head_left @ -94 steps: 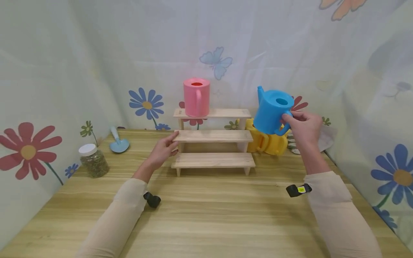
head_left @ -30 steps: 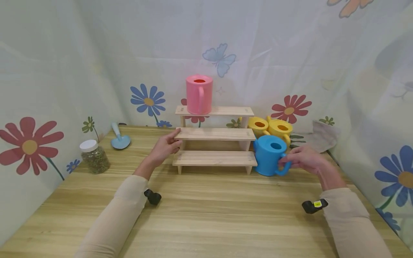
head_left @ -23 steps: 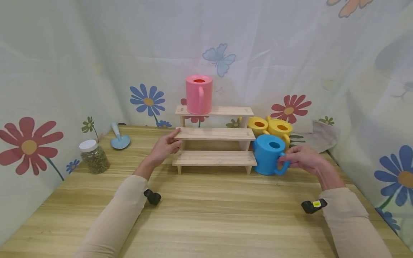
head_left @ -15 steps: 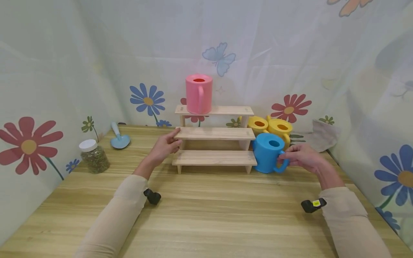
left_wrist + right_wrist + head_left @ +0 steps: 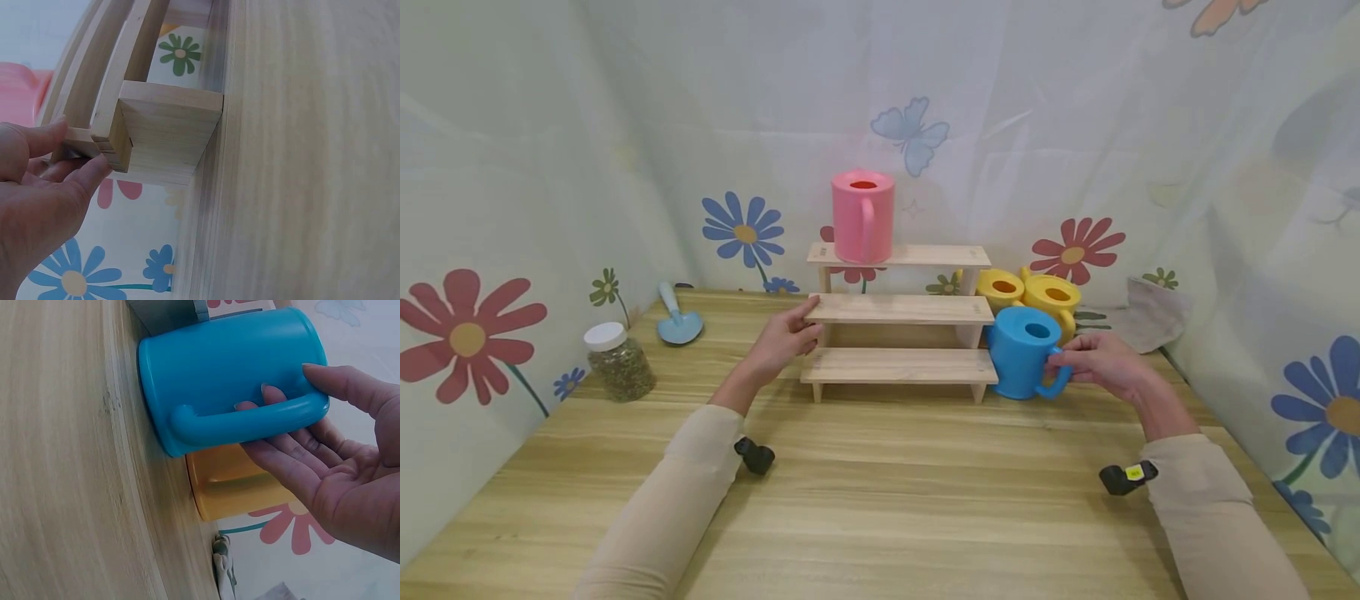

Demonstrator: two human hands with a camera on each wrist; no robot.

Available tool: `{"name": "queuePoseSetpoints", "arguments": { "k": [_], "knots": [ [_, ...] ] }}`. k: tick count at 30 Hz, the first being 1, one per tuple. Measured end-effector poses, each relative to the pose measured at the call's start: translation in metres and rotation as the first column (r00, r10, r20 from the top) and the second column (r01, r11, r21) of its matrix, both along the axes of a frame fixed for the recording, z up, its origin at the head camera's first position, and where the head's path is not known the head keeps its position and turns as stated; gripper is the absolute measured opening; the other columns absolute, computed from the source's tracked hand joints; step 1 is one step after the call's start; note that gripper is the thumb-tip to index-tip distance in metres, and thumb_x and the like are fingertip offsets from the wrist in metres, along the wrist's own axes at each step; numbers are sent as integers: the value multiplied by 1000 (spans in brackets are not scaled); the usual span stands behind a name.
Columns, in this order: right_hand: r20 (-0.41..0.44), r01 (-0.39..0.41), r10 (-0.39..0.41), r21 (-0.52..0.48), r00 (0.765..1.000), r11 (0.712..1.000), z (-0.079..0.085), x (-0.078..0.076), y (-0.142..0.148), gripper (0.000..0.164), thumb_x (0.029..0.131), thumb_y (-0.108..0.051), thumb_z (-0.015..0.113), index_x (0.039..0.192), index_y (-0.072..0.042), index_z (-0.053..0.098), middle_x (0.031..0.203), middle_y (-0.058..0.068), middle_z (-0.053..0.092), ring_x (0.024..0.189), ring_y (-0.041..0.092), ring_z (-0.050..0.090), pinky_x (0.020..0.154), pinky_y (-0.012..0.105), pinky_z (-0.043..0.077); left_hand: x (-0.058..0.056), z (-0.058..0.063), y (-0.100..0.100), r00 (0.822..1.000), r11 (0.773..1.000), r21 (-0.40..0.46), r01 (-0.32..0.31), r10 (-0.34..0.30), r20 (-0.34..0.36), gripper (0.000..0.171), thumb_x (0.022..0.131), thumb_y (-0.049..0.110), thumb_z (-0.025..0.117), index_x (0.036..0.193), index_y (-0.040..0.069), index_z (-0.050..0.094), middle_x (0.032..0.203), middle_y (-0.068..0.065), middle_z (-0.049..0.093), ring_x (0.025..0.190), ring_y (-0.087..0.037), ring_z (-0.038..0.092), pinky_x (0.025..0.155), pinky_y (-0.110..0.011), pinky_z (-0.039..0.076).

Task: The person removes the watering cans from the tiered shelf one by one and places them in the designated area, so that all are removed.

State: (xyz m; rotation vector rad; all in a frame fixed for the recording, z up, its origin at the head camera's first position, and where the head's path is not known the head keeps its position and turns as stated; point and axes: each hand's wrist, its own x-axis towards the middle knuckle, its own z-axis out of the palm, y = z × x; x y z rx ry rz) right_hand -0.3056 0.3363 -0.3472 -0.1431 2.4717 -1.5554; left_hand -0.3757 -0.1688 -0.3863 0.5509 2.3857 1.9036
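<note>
My left hand (image 5: 777,345) pinches the left end of the middle step of a wooden stepped stand (image 5: 898,309). In the left wrist view, the thumb lies at the step's upper side and curled fingers (image 5: 84,178) lie below. My right hand (image 5: 1103,364) grips the handle of a blue watering can (image 5: 1021,354). Its fingers pass through the handle, with the thumb at the can's upper body in the right wrist view. The can stands upright on the table, right beside the stand's right end. A pink watering can (image 5: 862,218) sits on the top step, left side, handle facing me.
Two yellow watering cans, the left one (image 5: 1000,287) and the right one (image 5: 1051,293), stand behind the blue one. A greyish cloth (image 5: 1150,317) lies at the back right. At the left are a white-lidded jar (image 5: 620,367) and a light-blue hand trowel (image 5: 678,327).
My right hand has lowered the blue watering can from the air to the table beside the stand, then shifted it slightly back. The left hand stays at the stand.
</note>
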Motion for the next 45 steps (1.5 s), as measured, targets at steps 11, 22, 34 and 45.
{"name": "queuePoseSetpoints", "arguments": {
  "k": [11, 22, 34, 45],
  "knots": [
    [-16, -19, 19, 8, 1000, 1000, -1, -1, 1, 44, 99, -24, 67, 121, 12, 58, 114, 19, 70, 109, 34, 66, 96, 42, 55, 2, 2, 1, 1000, 1000, 5, -6, 6, -7, 60, 104, 5, 54, 158, 11, 29, 101, -19, 56, 82, -19, 49, 70, -26, 49],
    [-189, 152, -126, 130, 974, 980, 22, 10, 6, 58, 100, -37, 64, 132, 11, 55, 124, 25, 65, 108, 27, 68, 92, 31, 56, 0, 2, -1, 1000, 1000, 5, 0, 0, -10, 60, 104, 7, 54, 158, 11, 29, 94, -17, 53, 80, -18, 47, 70, -27, 48],
    [-386, 344, -287, 85, 877, 935, 31, 24, -28, 64, 94, -51, 66, 135, -2, 61, 125, 19, 64, 107, 26, 60, 85, 24, 55, 0, -1, -1, 1000, 1000, 16, -2, 2, -3, 60, 104, 8, 54, 158, 11, 29, 102, -13, 60, 97, -27, 55, 86, -31, 55],
    [-427, 203, -197, -34, 882, 979, 49, 10, -108, 48, 95, -37, 71, 124, 0, 66, 121, 18, 65, 111, 31, 58, 96, 43, 50, -2, -3, -1, 1000, 999, 51, 19, -20, 13, 61, 104, 7, 54, 159, 9, 27, 109, -16, 60, 101, -18, 60, 104, -48, 47]
  ]
}}
